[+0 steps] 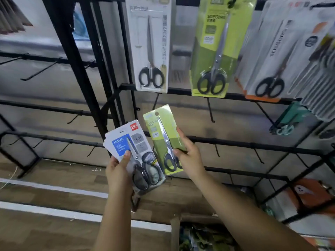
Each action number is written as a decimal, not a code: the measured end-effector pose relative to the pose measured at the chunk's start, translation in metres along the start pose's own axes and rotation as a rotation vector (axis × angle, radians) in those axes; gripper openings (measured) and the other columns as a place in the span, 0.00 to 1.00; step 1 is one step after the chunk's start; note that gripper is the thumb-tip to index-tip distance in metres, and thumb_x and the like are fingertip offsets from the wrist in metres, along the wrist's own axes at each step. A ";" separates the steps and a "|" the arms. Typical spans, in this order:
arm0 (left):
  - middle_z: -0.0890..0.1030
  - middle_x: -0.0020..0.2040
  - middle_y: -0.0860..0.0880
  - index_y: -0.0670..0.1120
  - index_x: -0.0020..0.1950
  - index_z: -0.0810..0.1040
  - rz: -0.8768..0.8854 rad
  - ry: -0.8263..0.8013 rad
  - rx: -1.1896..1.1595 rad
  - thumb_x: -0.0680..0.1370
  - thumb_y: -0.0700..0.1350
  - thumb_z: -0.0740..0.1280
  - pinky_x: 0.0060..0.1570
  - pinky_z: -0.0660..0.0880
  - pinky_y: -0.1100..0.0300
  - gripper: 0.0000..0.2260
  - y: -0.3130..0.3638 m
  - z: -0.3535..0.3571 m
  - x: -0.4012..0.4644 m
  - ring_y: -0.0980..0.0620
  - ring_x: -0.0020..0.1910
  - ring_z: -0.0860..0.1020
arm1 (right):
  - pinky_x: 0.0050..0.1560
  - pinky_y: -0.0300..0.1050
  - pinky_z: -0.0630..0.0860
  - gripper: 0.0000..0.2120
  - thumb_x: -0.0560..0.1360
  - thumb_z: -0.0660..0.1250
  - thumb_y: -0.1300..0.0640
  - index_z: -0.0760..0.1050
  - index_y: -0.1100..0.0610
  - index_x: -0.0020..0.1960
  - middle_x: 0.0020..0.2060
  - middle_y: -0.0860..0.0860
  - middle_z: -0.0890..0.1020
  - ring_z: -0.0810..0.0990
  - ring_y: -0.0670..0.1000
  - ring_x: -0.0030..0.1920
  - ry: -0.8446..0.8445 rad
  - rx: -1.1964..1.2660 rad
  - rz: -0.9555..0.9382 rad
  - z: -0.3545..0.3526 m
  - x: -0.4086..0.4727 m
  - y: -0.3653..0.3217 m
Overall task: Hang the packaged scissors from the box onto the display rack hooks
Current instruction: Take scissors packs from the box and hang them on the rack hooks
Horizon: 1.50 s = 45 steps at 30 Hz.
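— What have you got in each hand?

— My left hand (118, 169) is clamped on a small stack of white-and-blue scissors packs (134, 151), thumb across the front. My right hand (188, 156) grips one green scissors pack (164, 136) by its lower right edge, tilted, just below the rack's middle bar.

— And the rack?

— On the black display rack (253, 144), a white pack (151, 44), a green pack (215, 46) and a thick white bunch (282, 51) hang above. The box (201, 236) sits below my arms.

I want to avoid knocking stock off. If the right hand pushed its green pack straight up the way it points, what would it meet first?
Probably the bare hook on the bar below the hanging white pack; depth is unclear.
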<state>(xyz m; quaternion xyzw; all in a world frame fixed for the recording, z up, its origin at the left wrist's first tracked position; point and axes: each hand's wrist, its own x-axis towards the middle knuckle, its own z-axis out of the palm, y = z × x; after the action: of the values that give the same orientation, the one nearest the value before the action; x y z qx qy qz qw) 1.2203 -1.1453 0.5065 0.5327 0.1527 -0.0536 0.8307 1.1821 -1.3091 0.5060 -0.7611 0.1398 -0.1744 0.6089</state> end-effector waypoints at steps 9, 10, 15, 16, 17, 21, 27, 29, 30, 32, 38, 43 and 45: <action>0.81 0.44 0.46 0.44 0.46 0.77 -0.065 -0.014 0.039 0.77 0.38 0.66 0.46 0.76 0.54 0.02 0.022 -0.026 0.049 0.48 0.43 0.79 | 0.63 0.45 0.71 0.35 0.72 0.64 0.74 0.64 0.38 0.65 0.66 0.49 0.73 0.76 0.48 0.62 0.110 0.060 0.017 0.048 0.006 0.014; 0.82 0.45 0.46 0.44 0.46 0.77 -0.072 -0.023 0.045 0.77 0.37 0.66 0.47 0.76 0.54 0.03 0.022 -0.028 0.052 0.48 0.43 0.79 | 0.60 0.52 0.73 0.35 0.72 0.64 0.74 0.65 0.38 0.64 0.65 0.49 0.74 0.78 0.52 0.59 0.136 0.085 0.026 0.051 0.003 0.018; 0.82 0.50 0.41 0.40 0.52 0.78 -0.100 -0.077 0.064 0.77 0.36 0.65 0.52 0.75 0.48 0.05 0.029 -0.033 0.063 0.44 0.48 0.79 | 0.63 0.58 0.71 0.35 0.72 0.64 0.75 0.67 0.38 0.63 0.68 0.47 0.72 0.74 0.57 0.63 0.214 0.203 0.109 0.062 -0.002 0.032; 0.81 0.52 0.40 0.38 0.55 0.77 -0.105 -0.079 0.067 0.77 0.36 0.65 0.54 0.75 0.47 0.08 0.031 -0.034 0.065 0.43 0.49 0.79 | 0.65 0.55 0.71 0.35 0.72 0.64 0.75 0.68 0.36 0.62 0.68 0.47 0.71 0.74 0.52 0.64 0.228 0.206 0.109 0.064 -0.003 0.034; 0.81 0.54 0.39 0.37 0.57 0.77 -0.106 -0.084 0.068 0.77 0.36 0.65 0.55 0.74 0.46 0.09 0.033 -0.034 0.066 0.43 0.49 0.79 | 0.67 0.53 0.70 0.36 0.71 0.65 0.75 0.68 0.36 0.62 0.68 0.46 0.71 0.73 0.49 0.66 0.241 0.203 0.109 0.065 -0.003 0.034; 0.80 0.53 0.39 0.40 0.54 0.77 -0.127 -0.122 0.062 0.77 0.36 0.64 0.53 0.75 0.49 0.06 0.039 -0.037 0.070 0.44 0.47 0.79 | 0.69 0.54 0.67 0.36 0.71 0.65 0.75 0.68 0.37 0.63 0.65 0.39 0.71 0.70 0.47 0.67 0.264 0.194 0.122 0.072 -0.004 0.033; 0.81 0.48 0.45 0.44 0.49 0.77 -0.136 -0.154 0.001 0.78 0.36 0.64 0.49 0.76 0.52 0.05 0.042 -0.039 0.070 0.50 0.43 0.79 | 0.63 0.43 0.72 0.34 0.72 0.63 0.76 0.65 0.44 0.68 0.68 0.47 0.70 0.76 0.44 0.60 0.296 0.197 0.084 0.068 -0.001 0.021; 0.82 0.49 0.44 0.42 0.53 0.77 -0.128 -0.160 0.007 0.77 0.37 0.64 0.49 0.76 0.52 0.06 0.041 -0.038 0.070 0.49 0.44 0.79 | 0.56 0.32 0.74 0.32 0.73 0.63 0.74 0.65 0.50 0.70 0.63 0.42 0.71 0.76 0.38 0.56 0.294 0.176 0.101 0.066 0.000 0.015; 0.82 0.50 0.44 0.41 0.55 0.77 -0.127 -0.163 0.012 0.77 0.37 0.65 0.50 0.76 0.52 0.07 0.040 -0.038 0.070 0.48 0.45 0.80 | 0.53 0.29 0.74 0.31 0.73 0.63 0.73 0.64 0.51 0.71 0.62 0.40 0.71 0.77 0.41 0.57 0.279 0.150 0.110 0.066 0.001 0.012; 0.82 0.51 0.44 0.41 0.54 0.77 -0.132 -0.165 0.016 0.77 0.37 0.65 0.51 0.76 0.50 0.07 0.038 -0.039 0.068 0.47 0.46 0.80 | 0.47 0.28 0.75 0.30 0.75 0.63 0.71 0.63 0.53 0.72 0.64 0.44 0.72 0.77 0.54 0.60 0.259 0.058 0.115 0.066 0.008 0.008; 0.82 0.45 0.48 0.43 0.52 0.77 -0.132 -0.180 0.009 0.78 0.38 0.64 0.35 0.79 0.60 0.05 0.039 -0.038 0.060 0.53 0.38 0.81 | 0.53 0.48 0.74 0.30 0.76 0.62 0.65 0.57 0.52 0.75 0.60 0.58 0.77 0.77 0.60 0.58 0.108 -0.370 0.188 0.053 0.063 -0.017; 0.83 0.44 0.48 0.44 0.49 0.78 -0.140 -0.220 -0.029 0.77 0.38 0.65 0.36 0.77 0.59 0.04 0.042 -0.033 0.054 0.52 0.39 0.81 | 0.59 0.38 0.64 0.25 0.76 0.66 0.56 0.64 0.54 0.72 0.65 0.52 0.70 0.68 0.50 0.66 0.084 -0.303 0.111 0.060 0.035 -0.035; 0.84 0.44 0.48 0.45 0.47 0.78 -0.144 -0.242 -0.067 0.77 0.37 0.65 0.42 0.78 0.56 0.05 0.042 -0.027 0.051 0.51 0.41 0.81 | 0.60 0.40 0.67 0.25 0.74 0.68 0.51 0.67 0.52 0.69 0.63 0.49 0.72 0.70 0.48 0.64 -0.020 -0.137 0.171 0.068 0.010 -0.039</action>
<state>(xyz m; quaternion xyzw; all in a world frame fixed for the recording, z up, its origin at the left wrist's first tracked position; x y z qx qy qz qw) 1.2742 -1.0990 0.5164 0.4819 0.0909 -0.1720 0.8543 1.2209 -1.2453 0.5318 -0.7880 0.2099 -0.1042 0.5694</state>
